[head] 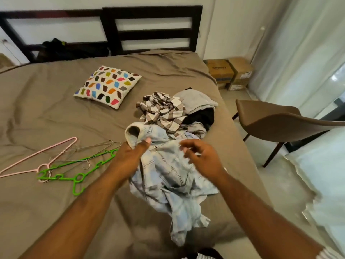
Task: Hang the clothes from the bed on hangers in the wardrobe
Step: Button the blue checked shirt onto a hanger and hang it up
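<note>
A light blue checked shirt [168, 176] lies crumpled on the right side of the bed [56, 116]. My left hand [130, 154] grips the shirt near its collar, thumb on top of the cloth. Just right of that, my right hand [201, 157] hovers over the shirt with loosely curled fingers, blurred, holding nothing that I can see. Behind the shirt is a pile with a brown plaid shirt [162, 111], a grey garment [196, 100] and a black one [201, 116]. A green hanger [78, 172], a pink hanger [37, 159] and thin metal hangers [93, 148] lie to the left.
A patterned cushion [108, 86] sits mid-bed. A dark bag [61, 49] rests by the black headboard [153, 28]. A brown chair [280, 124] stands right of the bed, with cardboard boxes [231, 73] and a white curtain [302, 53] behind it.
</note>
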